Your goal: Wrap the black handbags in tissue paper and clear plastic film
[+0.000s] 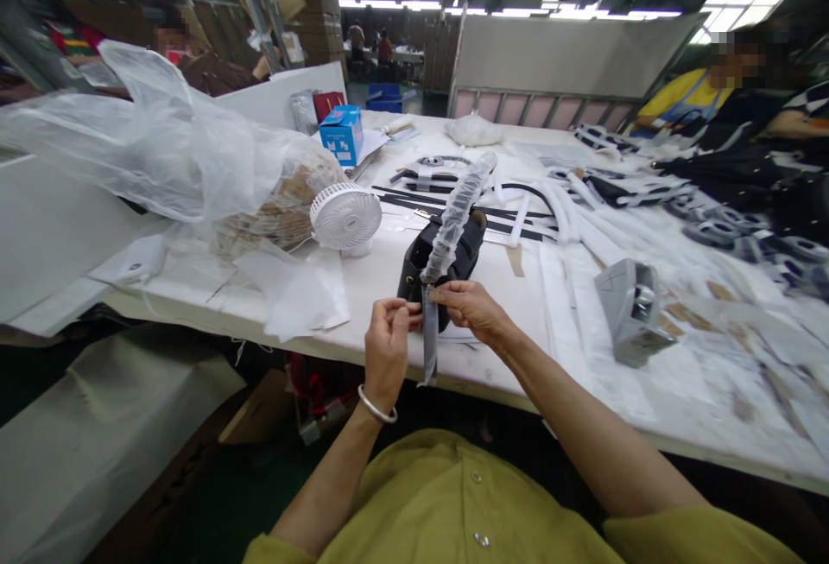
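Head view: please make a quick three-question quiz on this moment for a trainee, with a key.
1. Multiple choice: which wrist wears the white bracelet? A) left B) right C) both
2. Fill in: the ____ box is beyond the white fan.
3. True or false: the right hand is holding the fan.

Key: 1. A. 2. blue. 3. False; its fingers pinch the wrapped strap of the black bag.
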Tool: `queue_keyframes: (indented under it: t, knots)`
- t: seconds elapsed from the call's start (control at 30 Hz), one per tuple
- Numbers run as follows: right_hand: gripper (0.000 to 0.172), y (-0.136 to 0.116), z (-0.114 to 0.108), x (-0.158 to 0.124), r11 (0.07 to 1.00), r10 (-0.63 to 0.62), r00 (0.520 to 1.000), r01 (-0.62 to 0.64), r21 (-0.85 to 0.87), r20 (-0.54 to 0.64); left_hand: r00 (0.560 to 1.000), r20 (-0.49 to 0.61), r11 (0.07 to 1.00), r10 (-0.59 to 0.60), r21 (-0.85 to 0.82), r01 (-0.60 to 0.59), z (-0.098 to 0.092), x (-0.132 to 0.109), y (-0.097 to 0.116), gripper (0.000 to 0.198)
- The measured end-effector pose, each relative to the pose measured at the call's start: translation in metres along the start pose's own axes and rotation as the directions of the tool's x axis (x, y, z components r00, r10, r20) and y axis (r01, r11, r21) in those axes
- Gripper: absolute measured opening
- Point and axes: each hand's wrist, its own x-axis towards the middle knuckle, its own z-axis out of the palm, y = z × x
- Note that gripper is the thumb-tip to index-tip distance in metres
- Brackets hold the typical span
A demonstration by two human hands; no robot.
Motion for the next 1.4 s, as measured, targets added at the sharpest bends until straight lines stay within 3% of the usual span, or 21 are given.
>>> queue_keyframes:
  t: [0.07,0.17,0.33,0.47,0.53,0.6,0.73,0.83,0.9,0.93,1.0,1.03,1.07,1.1,1.13,1.2,1.27,1.33,1.4]
  knots:
    - [0.041,0.0,0.0,0.0,1.0,0.001,1.0,-0.001,0.001,-0.006,0.979,0.089,0.968,-0.184,-0.154,0.196,0.003,0.005,-0.004,0.037]
    - [0.04,-0.001,-0.001,-0.002,1.0,-0.024,1.0,0.024,-0.006,-0.009,0.932,0.259,0.943,-0.253,-0.15,0.298,0.011,0.01,-0.007,0.034]
    - [0.042,-0.005,0.0,-0.008,0.986,-0.073,0.997,0.076,-0.146,0.029,0.964,0.149,0.975,-0.223,0.014,0.223,0.018,0.009,-0.002,0.024]
    - [0.036,-0.001,0.012,-0.005,0.927,-0.218,0.965,0.157,-0.34,-0.149,0.99,0.089,0.984,-0.112,0.15,0.098,0.02,0.007,0.0,0.026]
    - [0.035,0.003,0.017,-0.001,0.939,-0.241,0.951,0.178,-0.293,-0.195,0.988,0.073,0.988,-0.136,0.089,0.129,0.025,0.001,-0.004,0.027]
    - [0.036,0.005,0.017,0.002,0.972,-0.182,0.97,0.153,-0.178,-0.159,0.97,0.107,0.974,-0.217,-0.039,0.223,0.032,-0.011,-0.011,0.029]
    - [0.044,0.003,0.005,0.004,0.999,-0.047,0.999,0.048,-0.003,0.022,0.909,0.258,0.908,-0.327,-0.181,0.378,0.043,-0.045,-0.035,0.038]
    - [0.047,0.001,-0.005,0.007,0.998,-0.006,0.992,-0.003,0.064,0.128,0.871,0.346,0.897,-0.349,-0.145,0.417,0.042,-0.071,-0.053,0.045]
    - [0.046,0.0,-0.01,0.01,0.997,0.003,0.985,-0.016,0.078,0.172,0.816,0.458,0.903,-0.351,-0.065,0.425,0.035,-0.087,-0.063,0.047]
    - [0.045,-0.001,-0.013,0.012,0.997,0.007,0.982,-0.022,0.076,0.189,0.773,0.546,0.92,-0.324,-0.007,0.391,0.03,-0.093,-0.067,0.047]
    - [0.044,-0.003,-0.016,0.015,0.998,0.019,0.976,-0.03,0.05,0.218,0.672,0.706,0.971,-0.222,0.101,0.214,0.017,-0.102,-0.071,0.044]
    - [0.043,-0.005,-0.018,0.016,0.999,0.024,0.973,-0.031,0.023,0.228,0.651,0.738,0.984,-0.178,0.139,0.113,0.009,-0.102,-0.07,0.042]
    - [0.043,-0.007,-0.019,0.016,1.0,0.026,0.972,-0.024,-0.013,0.232,0.672,0.725,0.984,-0.151,0.172,0.035,0.0,-0.099,-0.069,0.041]
    - [0.042,-0.01,-0.02,0.014,0.998,0.02,0.974,-0.007,-0.058,0.226,0.744,0.653,0.978,-0.142,0.208,0.004,-0.009,-0.092,-0.066,0.04]
    - [0.041,-0.013,-0.021,0.012,0.994,0.005,0.978,0.019,-0.112,0.21,0.844,0.508,0.969,-0.173,0.242,0.052,-0.019,-0.081,-0.062,0.041]
    - [0.038,-0.017,-0.022,0.006,0.971,-0.04,0.988,0.074,-0.229,0.149,0.97,0.169,0.957,-0.174,0.263,0.126,-0.035,-0.049,-0.053,0.035]
    - [0.033,-0.016,-0.025,-0.001,0.937,-0.107,0.994,0.113,-0.329,0.036,0.996,-0.027,0.971,-0.086,0.222,0.09,-0.046,-0.012,-0.048,0.031]
    - [0.029,-0.007,-0.033,-0.007,0.905,-0.182,0.976,0.118,-0.408,-0.12,1.0,-0.005,0.981,-0.016,0.192,0.016,-0.049,0.022,-0.047,0.038]
    - [0.026,0.009,-0.044,-0.011,0.852,-0.27,0.929,0.109,-0.511,-0.252,0.994,0.109,0.984,0.032,0.173,-0.05,-0.045,0.047,-0.048,0.05]
